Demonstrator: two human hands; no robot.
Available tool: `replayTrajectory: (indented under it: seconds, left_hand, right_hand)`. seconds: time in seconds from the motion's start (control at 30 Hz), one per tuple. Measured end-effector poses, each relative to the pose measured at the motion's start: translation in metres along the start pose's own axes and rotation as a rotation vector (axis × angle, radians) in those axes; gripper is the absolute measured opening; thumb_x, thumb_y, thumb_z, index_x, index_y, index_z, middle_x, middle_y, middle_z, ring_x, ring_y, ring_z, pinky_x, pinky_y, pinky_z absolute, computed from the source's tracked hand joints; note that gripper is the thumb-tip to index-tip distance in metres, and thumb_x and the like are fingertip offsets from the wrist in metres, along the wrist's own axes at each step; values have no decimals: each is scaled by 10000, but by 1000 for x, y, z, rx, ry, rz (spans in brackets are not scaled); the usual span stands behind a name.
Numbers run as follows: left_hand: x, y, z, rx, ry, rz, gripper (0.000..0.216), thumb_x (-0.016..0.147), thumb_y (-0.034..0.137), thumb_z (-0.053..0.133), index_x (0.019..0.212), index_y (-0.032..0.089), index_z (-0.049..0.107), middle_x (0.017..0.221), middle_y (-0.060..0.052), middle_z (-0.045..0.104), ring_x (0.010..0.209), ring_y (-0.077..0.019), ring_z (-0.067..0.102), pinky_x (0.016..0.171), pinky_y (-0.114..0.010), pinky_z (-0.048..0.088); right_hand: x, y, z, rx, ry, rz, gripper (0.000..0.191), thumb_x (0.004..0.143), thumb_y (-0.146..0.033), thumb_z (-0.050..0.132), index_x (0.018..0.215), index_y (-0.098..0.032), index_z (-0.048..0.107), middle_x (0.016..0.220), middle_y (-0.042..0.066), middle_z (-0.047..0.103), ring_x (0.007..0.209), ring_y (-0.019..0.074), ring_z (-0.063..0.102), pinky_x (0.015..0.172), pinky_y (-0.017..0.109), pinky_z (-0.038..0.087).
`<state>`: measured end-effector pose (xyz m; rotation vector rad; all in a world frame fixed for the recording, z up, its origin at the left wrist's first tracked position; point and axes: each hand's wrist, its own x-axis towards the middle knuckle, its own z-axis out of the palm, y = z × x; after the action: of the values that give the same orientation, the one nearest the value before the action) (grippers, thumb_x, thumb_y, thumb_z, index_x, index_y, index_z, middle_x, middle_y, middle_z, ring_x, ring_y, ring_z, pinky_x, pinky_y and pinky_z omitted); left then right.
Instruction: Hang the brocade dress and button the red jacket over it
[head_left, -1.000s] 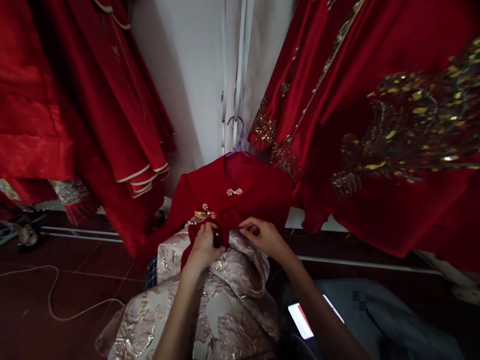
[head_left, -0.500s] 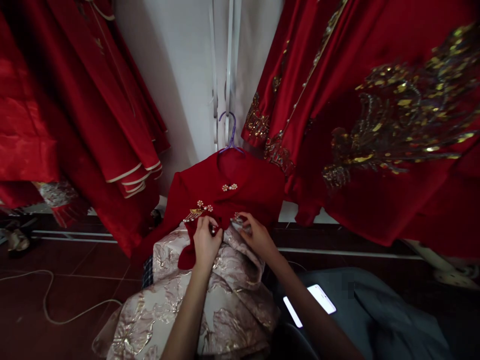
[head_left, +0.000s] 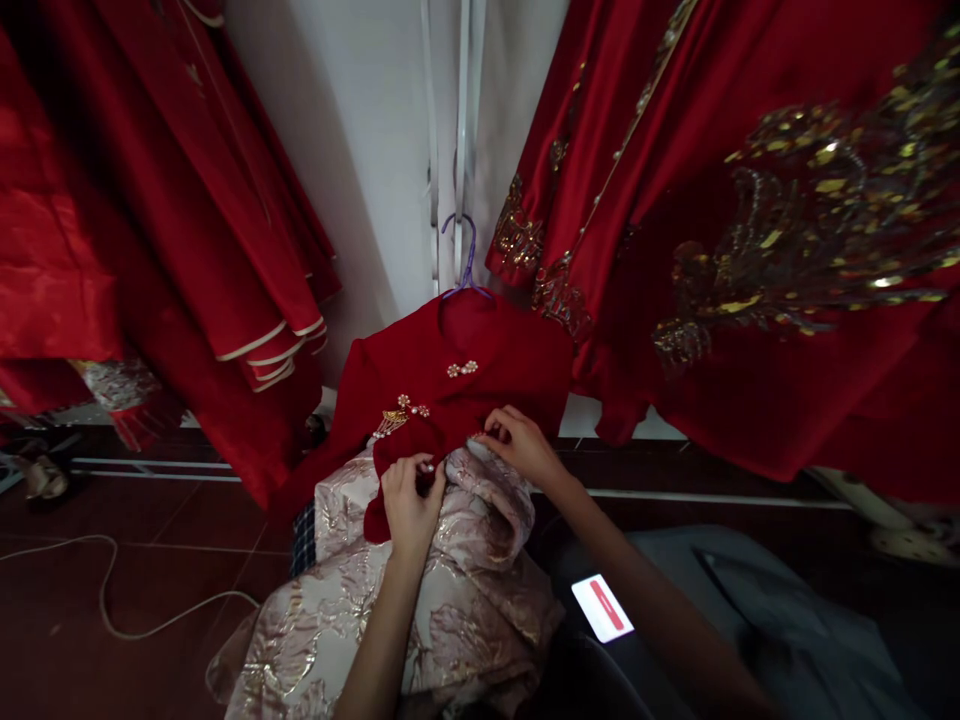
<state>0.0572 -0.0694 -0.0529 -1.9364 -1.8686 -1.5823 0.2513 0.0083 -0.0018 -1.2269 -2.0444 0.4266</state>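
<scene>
A small red jacket (head_left: 450,390) hangs on a purple hanger (head_left: 463,262) in front of me, with pearl clasps down its front. Below it spreads a pale gold brocade skirt (head_left: 420,610). My left hand (head_left: 409,500) is closed, pinching the jacket's lower flap beside a pearl fastening. My right hand (head_left: 521,448) is closed too, pinching the jacket's hem where it meets the brocade.
Red robes (head_left: 187,230) hang at the left. A red gown with gold sequin embroidery (head_left: 750,240) hangs at the right. A white wall with a rail (head_left: 450,150) stands behind. A lit phone (head_left: 604,607) lies on grey cloth (head_left: 757,620). A white cable (head_left: 105,590) runs over the dark red floor.
My left hand has slid down and a little left along the flap. My right hand stays at the hem. The view has shifted slightly, and the phone's screen now shows a red bar.
</scene>
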Motion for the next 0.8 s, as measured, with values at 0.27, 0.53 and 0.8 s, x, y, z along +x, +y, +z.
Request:
replayTrajectory:
  seconds: [0.27, 0.53, 0.8]
  left_hand:
    - [0, 2, -2, -177, -92, -187, 187, 784, 341, 573, 878, 196, 645, 793, -34, 671, 753, -169, 615, 758, -306, 460]
    - [7, -2, -2, -373, -215, -347, 210, 753, 338, 586, 883, 187, 654, 770, -24, 692, 718, -155, 648, 708, -269, 492]
    - [0, -22, -4, -391, -242, -318, 188, 725, 222, 559, 898, 169, 610, 812, -19, 675, 757, -158, 633, 748, -287, 485]
  right_hand:
    - [1, -54, -43, 277, -135, 162, 195, 727, -363, 624, 729, -197, 522, 567, -21, 598, 491, 120, 584, 415, 194, 383]
    - [9, -96, -58, 710, -478, 218, 232, 712, -407, 635, 746, -193, 552, 521, -38, 582, 355, 57, 434, 324, 168, 307]
    - [-19, -50, 87, 586, -15, 194, 246, 756, -405, 602, 783, -172, 527, 740, 22, 636, 686, 128, 613, 606, 239, 481]
